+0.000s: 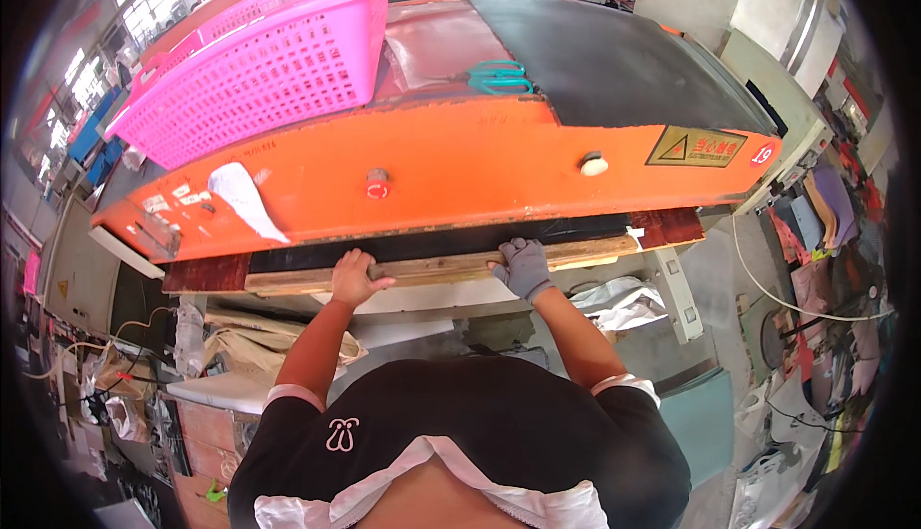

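Both my hands are at the front of the orange machine (460,169), touching one wooden board (436,268). The board lies below the machine's front beam, between the exposed ends of a dark red worktop (674,228); a black sheet (422,244) shows directly behind its bare front strip. My left hand (354,278), ungloved, has its fingers bent over the board's edge, the thumb spread inward. My right hand (523,269), in a grey glove, has hold of the same edge, fingers more tightly curled. The underside is hidden, so I cannot tell how firm either hold is.

In my judgement the step in hand is sliding or squaring the board at the opening; the direction cannot be determined. The next move calls for level, equal effort from both hands, with fingers kept outside the beam.
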Action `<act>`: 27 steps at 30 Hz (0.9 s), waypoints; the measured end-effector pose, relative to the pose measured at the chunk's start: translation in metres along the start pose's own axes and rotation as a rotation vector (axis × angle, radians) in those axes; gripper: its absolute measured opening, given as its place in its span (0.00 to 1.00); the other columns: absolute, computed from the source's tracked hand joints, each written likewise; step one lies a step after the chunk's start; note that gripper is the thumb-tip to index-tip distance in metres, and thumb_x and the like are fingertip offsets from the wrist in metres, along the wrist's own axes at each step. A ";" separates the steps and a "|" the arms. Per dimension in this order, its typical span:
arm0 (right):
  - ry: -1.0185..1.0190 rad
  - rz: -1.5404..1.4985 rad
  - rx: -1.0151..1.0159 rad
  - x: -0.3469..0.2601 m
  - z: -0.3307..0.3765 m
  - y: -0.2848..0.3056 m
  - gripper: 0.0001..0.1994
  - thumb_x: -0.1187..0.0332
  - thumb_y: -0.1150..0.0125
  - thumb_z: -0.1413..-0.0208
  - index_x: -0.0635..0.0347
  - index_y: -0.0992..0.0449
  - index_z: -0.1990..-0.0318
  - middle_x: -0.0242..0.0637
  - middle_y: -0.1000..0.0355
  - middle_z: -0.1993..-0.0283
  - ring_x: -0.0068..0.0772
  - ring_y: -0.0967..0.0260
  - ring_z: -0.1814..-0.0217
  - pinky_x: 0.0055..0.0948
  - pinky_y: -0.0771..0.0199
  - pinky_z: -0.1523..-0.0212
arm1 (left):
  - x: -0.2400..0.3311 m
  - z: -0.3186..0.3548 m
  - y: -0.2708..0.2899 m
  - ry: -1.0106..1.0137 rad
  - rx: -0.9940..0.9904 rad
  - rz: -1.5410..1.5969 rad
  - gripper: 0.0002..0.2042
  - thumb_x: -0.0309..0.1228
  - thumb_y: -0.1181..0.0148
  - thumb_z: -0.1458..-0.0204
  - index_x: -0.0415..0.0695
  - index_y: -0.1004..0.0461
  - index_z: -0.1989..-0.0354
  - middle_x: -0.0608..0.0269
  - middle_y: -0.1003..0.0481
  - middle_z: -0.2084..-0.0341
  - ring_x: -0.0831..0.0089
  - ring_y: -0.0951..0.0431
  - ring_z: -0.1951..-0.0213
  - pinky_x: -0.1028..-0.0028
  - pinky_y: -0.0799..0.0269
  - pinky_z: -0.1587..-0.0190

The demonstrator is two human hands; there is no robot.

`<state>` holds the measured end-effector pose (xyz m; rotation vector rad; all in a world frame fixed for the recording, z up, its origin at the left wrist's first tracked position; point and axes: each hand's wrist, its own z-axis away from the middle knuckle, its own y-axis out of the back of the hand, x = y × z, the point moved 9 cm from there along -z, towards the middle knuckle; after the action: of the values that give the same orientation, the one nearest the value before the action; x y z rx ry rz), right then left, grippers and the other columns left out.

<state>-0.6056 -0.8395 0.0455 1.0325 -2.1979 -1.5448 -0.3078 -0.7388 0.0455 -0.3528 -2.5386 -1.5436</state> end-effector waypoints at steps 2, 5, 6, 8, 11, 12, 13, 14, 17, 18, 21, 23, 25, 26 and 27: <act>-0.022 0.039 0.043 -0.003 0.001 0.003 0.22 0.45 0.46 0.52 0.57 0.26 0.64 0.42 0.31 0.64 0.44 0.34 0.59 0.43 0.40 0.53 | -0.006 -0.001 -0.005 0.066 -0.059 0.035 0.25 0.53 0.30 0.71 0.43 0.28 0.74 0.59 0.33 0.74 0.58 0.32 0.65 0.62 0.35 0.62; -0.085 0.109 -0.081 -0.002 0.000 -0.006 0.22 0.45 0.49 0.48 0.57 0.27 0.64 0.42 0.30 0.63 0.44 0.33 0.58 0.44 0.41 0.52 | -0.009 -0.001 -0.005 0.141 -0.078 0.064 0.25 0.51 0.29 0.70 0.43 0.28 0.74 0.58 0.33 0.73 0.58 0.31 0.63 0.62 0.35 0.60; -0.102 0.099 -0.101 -0.002 0.001 -0.007 0.21 0.46 0.49 0.49 0.56 0.27 0.65 0.42 0.30 0.63 0.44 0.33 0.58 0.44 0.40 0.53 | -0.005 -0.001 -0.003 0.131 -0.061 0.094 0.25 0.50 0.28 0.71 0.42 0.28 0.74 0.57 0.33 0.73 0.57 0.31 0.64 0.62 0.35 0.61; -0.124 0.091 -0.076 -0.002 0.006 -0.002 0.21 0.46 0.44 0.52 0.54 0.26 0.62 0.40 0.29 0.65 0.45 0.32 0.60 0.41 0.36 0.55 | -0.001 0.005 -0.001 0.158 -0.069 0.127 0.25 0.50 0.28 0.71 0.41 0.28 0.73 0.57 0.32 0.73 0.57 0.31 0.64 0.63 0.34 0.61; -0.137 0.073 -0.088 -0.010 0.031 0.002 0.20 0.47 0.44 0.51 0.54 0.25 0.64 0.40 0.29 0.65 0.46 0.32 0.60 0.42 0.36 0.56 | 0.010 0.028 0.001 0.191 -0.139 0.108 0.26 0.50 0.28 0.71 0.41 0.28 0.72 0.57 0.32 0.71 0.58 0.31 0.62 0.63 0.34 0.60; -0.104 0.031 0.031 -0.019 0.043 0.014 0.17 0.49 0.42 0.52 0.55 0.28 0.72 0.39 0.29 0.69 0.44 0.32 0.63 0.41 0.37 0.57 | 0.018 0.038 0.006 0.168 -0.131 0.121 0.26 0.51 0.28 0.70 0.41 0.29 0.73 0.57 0.31 0.71 0.58 0.31 0.62 0.63 0.34 0.60; -0.094 0.028 0.080 -0.026 0.057 0.021 0.17 0.50 0.42 0.53 0.55 0.28 0.73 0.39 0.30 0.70 0.44 0.32 0.64 0.41 0.37 0.58 | 0.024 0.050 0.009 0.167 -0.153 0.121 0.26 0.51 0.29 0.70 0.41 0.29 0.73 0.57 0.31 0.71 0.58 0.31 0.61 0.63 0.33 0.59; -0.084 0.026 0.133 -0.034 0.072 0.028 0.16 0.51 0.41 0.53 0.55 0.28 0.74 0.39 0.30 0.71 0.44 0.32 0.65 0.41 0.36 0.59 | 0.031 0.061 0.014 0.164 -0.171 0.121 0.26 0.52 0.29 0.70 0.41 0.29 0.74 0.56 0.31 0.70 0.58 0.31 0.61 0.63 0.33 0.59; -0.121 -0.018 0.174 -0.050 0.113 0.045 0.13 0.55 0.38 0.55 0.55 0.27 0.75 0.39 0.31 0.74 0.45 0.34 0.69 0.42 0.35 0.64 | 0.053 0.100 0.027 0.164 -0.272 0.133 0.26 0.50 0.28 0.70 0.42 0.29 0.73 0.58 0.31 0.71 0.58 0.31 0.61 0.63 0.33 0.60; -0.156 -0.027 0.141 -0.054 0.125 0.047 0.13 0.56 0.38 0.55 0.55 0.27 0.76 0.39 0.31 0.75 0.45 0.34 0.69 0.42 0.35 0.65 | 0.063 0.113 0.034 0.139 -0.283 0.154 0.25 0.49 0.29 0.70 0.42 0.30 0.74 0.58 0.31 0.72 0.58 0.31 0.62 0.63 0.33 0.61; -0.243 -0.098 0.101 -0.075 0.154 0.056 0.14 0.58 0.37 0.55 0.58 0.27 0.69 0.43 0.30 0.70 0.48 0.32 0.66 0.43 0.33 0.64 | 0.093 0.155 0.051 0.050 -0.343 0.148 0.25 0.51 0.31 0.68 0.41 0.30 0.74 0.58 0.31 0.72 0.59 0.30 0.63 0.63 0.32 0.61; -0.249 -0.248 0.280 -0.103 0.168 0.070 0.16 0.58 0.37 0.54 0.59 0.28 0.64 0.45 0.30 0.66 0.50 0.32 0.63 0.44 0.33 0.61 | 0.109 0.185 0.059 0.038 -0.385 0.157 0.24 0.52 0.33 0.66 0.41 0.30 0.74 0.58 0.31 0.70 0.60 0.31 0.62 0.63 0.32 0.60; -0.166 -0.233 0.254 -0.138 0.160 0.065 0.27 0.56 0.36 0.54 0.62 0.35 0.50 0.48 0.33 0.52 0.53 0.36 0.49 0.43 0.34 0.51 | 0.123 0.215 0.063 0.047 -0.439 0.165 0.24 0.52 0.33 0.65 0.41 0.29 0.74 0.59 0.31 0.70 0.61 0.31 0.61 0.63 0.33 0.59; -0.098 -0.237 0.277 -0.158 0.150 0.064 0.30 0.55 0.35 0.54 0.62 0.37 0.47 0.50 0.35 0.49 0.54 0.38 0.45 0.43 0.36 0.47 | 0.130 0.230 0.065 0.053 -0.463 0.166 0.24 0.52 0.34 0.65 0.41 0.30 0.74 0.59 0.32 0.69 0.61 0.31 0.60 0.63 0.33 0.58; -0.060 -0.274 0.305 -0.175 0.134 0.060 0.31 0.55 0.34 0.55 0.63 0.37 0.47 0.51 0.36 0.47 0.56 0.40 0.43 0.45 0.37 0.46 | 0.136 0.241 0.069 0.041 -0.456 0.180 0.24 0.53 0.34 0.65 0.41 0.30 0.75 0.59 0.32 0.69 0.61 0.31 0.60 0.63 0.33 0.59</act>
<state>-0.5825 -0.6146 0.0771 1.4487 -2.4734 -1.3832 -0.4207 -0.4775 0.0275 -0.5762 -2.0366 -2.0159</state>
